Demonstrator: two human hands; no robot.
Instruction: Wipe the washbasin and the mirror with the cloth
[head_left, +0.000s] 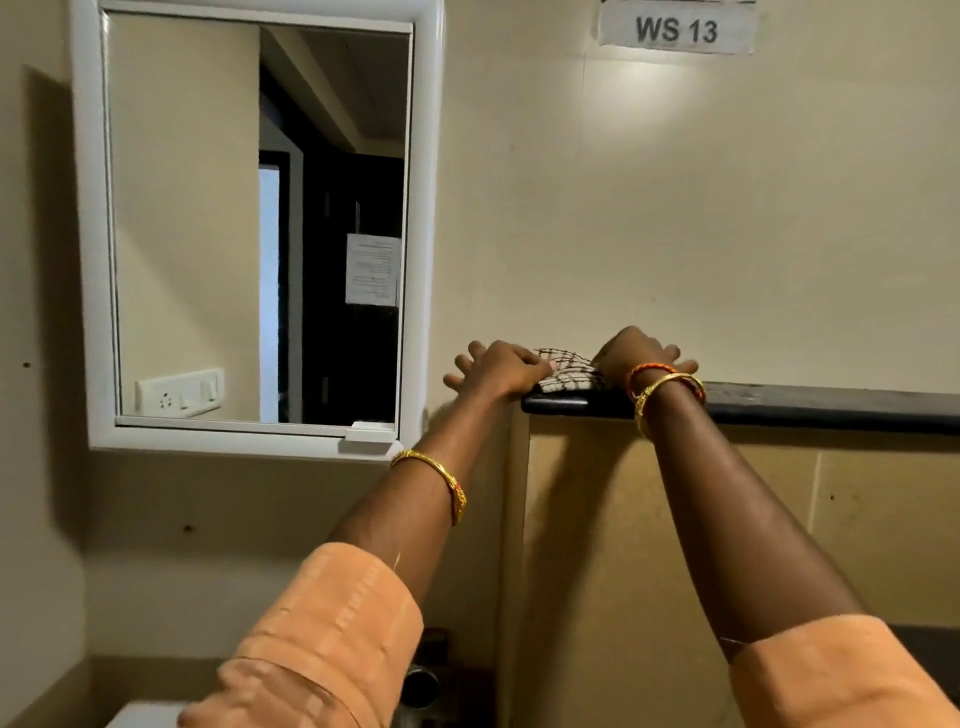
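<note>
A checked cloth (567, 370) lies folded on the left end of a dark ledge (810, 402) at about shoulder height. My left hand (498, 366) rests on the cloth's left side with fingers spread. My right hand (641, 353) presses flat on its right side. Both arms reach up, with gold bangles at the wrists. The white-framed mirror (249, 223) hangs on the wall to the left of my hands. A white corner of the washbasin (143, 716) shows at the bottom left, mostly hidden by my left sleeve.
A metal tap (421, 688) sits at the bottom between my arms. A paper sign reading WS 13 (675, 28) is stuck on the wall at the top right. A cream panel (883, 519) runs beneath the ledge.
</note>
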